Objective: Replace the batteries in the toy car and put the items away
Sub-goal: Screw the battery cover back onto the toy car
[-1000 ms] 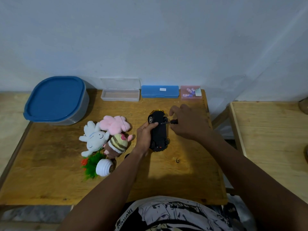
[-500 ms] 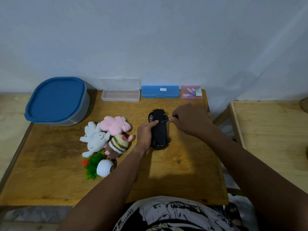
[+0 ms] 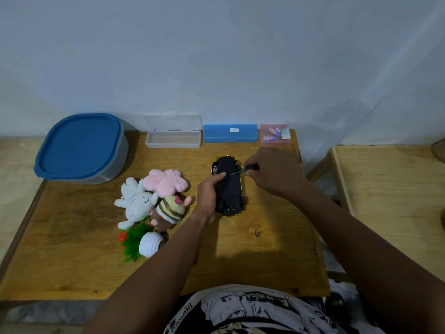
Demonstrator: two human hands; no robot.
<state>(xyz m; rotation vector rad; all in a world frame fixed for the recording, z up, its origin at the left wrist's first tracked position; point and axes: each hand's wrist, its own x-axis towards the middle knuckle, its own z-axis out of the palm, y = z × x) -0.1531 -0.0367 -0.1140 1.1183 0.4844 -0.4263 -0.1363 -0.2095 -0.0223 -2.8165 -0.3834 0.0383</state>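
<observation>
Clasping smooth black toy car (image 3: pixel 230 189), left grip (image 3: pixel 208 194); right grip (image 3: pixel 274 172) pinching slim black screwdriver (image 3: pixel 251 167).

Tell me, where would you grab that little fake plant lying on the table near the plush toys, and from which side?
Probably the white ribbed pot, not the green leaves: it looks like the firm, rounded part, and the plant lies tipped on its side. Come from the near right, over bare table; the striped plush crowds the far side.

white label (image 3: pixel 234 130) on blue case (image 3: pixel 216 136), too small to read
</observation>
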